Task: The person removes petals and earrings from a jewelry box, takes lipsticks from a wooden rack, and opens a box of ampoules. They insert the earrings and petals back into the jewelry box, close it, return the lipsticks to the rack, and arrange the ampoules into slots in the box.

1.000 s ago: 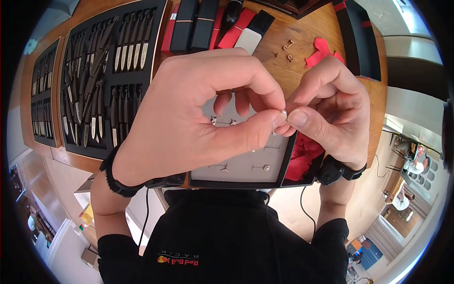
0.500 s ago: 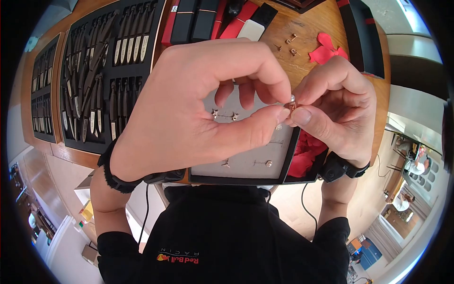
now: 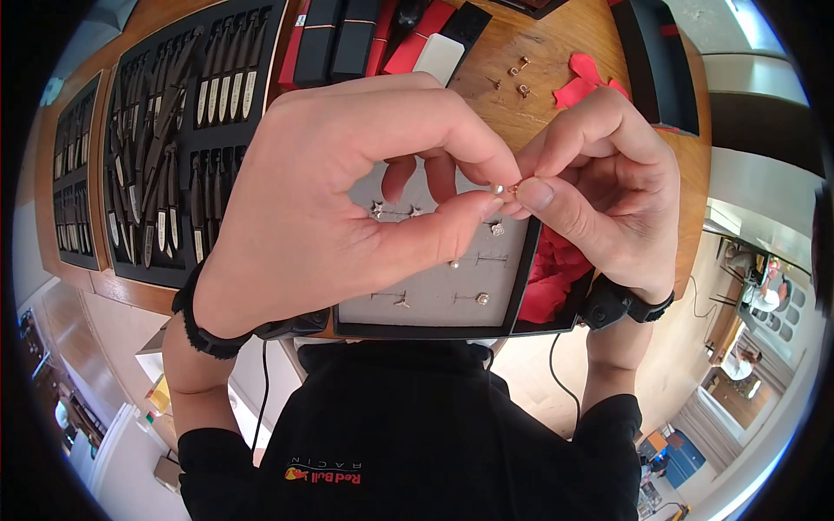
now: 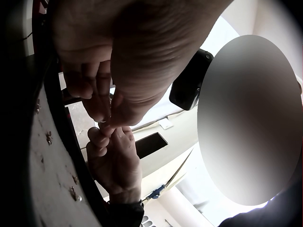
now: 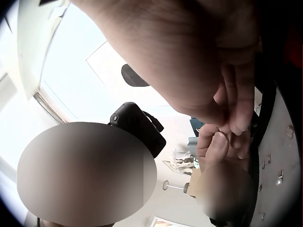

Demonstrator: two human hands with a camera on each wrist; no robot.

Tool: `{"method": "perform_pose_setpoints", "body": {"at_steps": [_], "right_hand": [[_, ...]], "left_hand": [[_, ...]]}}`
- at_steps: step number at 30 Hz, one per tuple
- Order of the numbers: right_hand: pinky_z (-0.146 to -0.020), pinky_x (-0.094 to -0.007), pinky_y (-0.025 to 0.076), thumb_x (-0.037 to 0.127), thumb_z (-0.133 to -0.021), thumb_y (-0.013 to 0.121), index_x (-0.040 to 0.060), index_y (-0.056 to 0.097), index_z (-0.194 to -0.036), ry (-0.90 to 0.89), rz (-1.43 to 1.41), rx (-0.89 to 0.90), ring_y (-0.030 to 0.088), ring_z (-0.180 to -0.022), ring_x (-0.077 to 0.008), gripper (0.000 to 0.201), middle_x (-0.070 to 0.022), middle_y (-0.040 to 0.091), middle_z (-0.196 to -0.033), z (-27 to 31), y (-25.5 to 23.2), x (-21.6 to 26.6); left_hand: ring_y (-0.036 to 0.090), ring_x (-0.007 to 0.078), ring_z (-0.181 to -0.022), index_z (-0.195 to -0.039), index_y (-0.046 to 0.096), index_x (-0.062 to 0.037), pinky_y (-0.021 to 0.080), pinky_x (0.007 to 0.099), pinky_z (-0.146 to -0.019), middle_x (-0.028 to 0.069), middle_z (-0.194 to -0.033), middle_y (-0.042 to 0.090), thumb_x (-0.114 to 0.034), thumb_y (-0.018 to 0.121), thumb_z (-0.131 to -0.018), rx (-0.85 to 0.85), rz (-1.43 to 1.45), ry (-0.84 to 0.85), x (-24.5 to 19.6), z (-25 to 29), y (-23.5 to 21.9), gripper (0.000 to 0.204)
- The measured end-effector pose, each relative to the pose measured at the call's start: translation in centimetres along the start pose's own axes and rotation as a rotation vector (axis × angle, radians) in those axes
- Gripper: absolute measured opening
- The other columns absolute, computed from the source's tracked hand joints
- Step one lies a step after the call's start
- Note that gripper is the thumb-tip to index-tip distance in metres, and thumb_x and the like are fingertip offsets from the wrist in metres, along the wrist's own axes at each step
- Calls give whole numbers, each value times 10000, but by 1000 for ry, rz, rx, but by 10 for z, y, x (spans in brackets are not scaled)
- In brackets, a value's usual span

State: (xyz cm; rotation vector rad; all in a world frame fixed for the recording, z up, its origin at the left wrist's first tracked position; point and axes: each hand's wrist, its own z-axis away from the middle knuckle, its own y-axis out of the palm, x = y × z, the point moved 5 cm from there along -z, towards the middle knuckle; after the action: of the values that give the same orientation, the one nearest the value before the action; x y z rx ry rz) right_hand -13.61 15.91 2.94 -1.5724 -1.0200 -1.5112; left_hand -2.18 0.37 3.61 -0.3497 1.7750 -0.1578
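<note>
In the head view my left hand [image 3: 304, 191] pinches a small pearl earring [image 3: 498, 188] between thumb and forefinger. My right hand [image 3: 621, 182] meets it fingertip to fingertip, pinching a tiny coppery piece [image 3: 514, 188] beside the pearl; the fingertips hide most of it. Both hands are above a black-edged tray [image 3: 417, 331] with a grey pad. On this pad lie star earrings [image 3: 377, 208], a flower-shaped earring [image 3: 496, 228], another pearl earring [image 3: 454, 264] and a round stud [image 3: 482, 299]. Both wrist views show the fingertips meeting.
Red petals [image 3: 547, 282] fill the tray's right compartment, and more petals [image 3: 578, 82] lie on the wooden table. Several small coppery pieces [image 3: 523, 89] are near them. Dark cases of brown, pale-tipped pieces [image 3: 213, 100] stand left; black and red boxes [image 3: 356, 39] at the back.
The pearl and coppery piece have come into view between the fingertips. Both hands have shifted slightly left since half a second ago, still pinching.
</note>
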Motion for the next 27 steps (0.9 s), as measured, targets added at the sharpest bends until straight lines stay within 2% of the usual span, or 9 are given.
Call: {"method": "perform_pose_setpoints", "body": {"at_steps": [5, 8, 13, 16, 27], "right_hand": [[-810, -301, 620, -51, -930, 777, 5, 581, -1058, -35, 30, -12, 748, -860, -173, 240, -143, 729, -961, -1, -2, 1], [-808, -294, 617, -50, -928, 782, 7, 577, -1067, -46, 18, -15, 744, -859, -164, 254, -141, 731, -963, -1, -3, 0], [-786, -277, 620, -44, -927, 788, 9, 575, -1067, -55, -35, -10, 747, -854, -157, 261, -135, 737, -956, -1, -2, 0], [-756, -263, 625, -38, -924, 795, 9, 577, -1054, -35, -61, -47, 754, -833, -157, 258, -132, 746, -934, -1, -4, 1], [-745, -261, 634, -66, -900, 802, -21, 608, -1060, 39, 24, 24, 763, -840, -161, 256, -111, 747, -915, 2, 1, 3]], "left_hand": [[631, 100, -806, -1020, 770, 0, 438, 225, -659, 76, -961, 740, 81, 812, -815, 9, 7, 4, -2, 0, 1, 225], [643, 99, -804, -1019, 773, 3, 449, 221, -657, 78, -959, 746, 78, 827, -809, -28, 68, -67, 1, 1, 2, 229], [649, 105, -773, -1013, 782, -2, 453, 227, -620, 79, -928, 755, 66, 852, -778, -30, -110, 134, -2, -1, 0, 255], [646, 113, -759, -992, 780, -10, 453, 228, -614, 73, -907, 750, 66, 850, -757, -25, -183, 185, -7, -3, -1, 256], [634, 120, -704, -904, 739, -19, 453, 233, -592, 58, -839, 710, -17, 834, -697, -20, -249, 182, -15, -2, 3, 228]]}}
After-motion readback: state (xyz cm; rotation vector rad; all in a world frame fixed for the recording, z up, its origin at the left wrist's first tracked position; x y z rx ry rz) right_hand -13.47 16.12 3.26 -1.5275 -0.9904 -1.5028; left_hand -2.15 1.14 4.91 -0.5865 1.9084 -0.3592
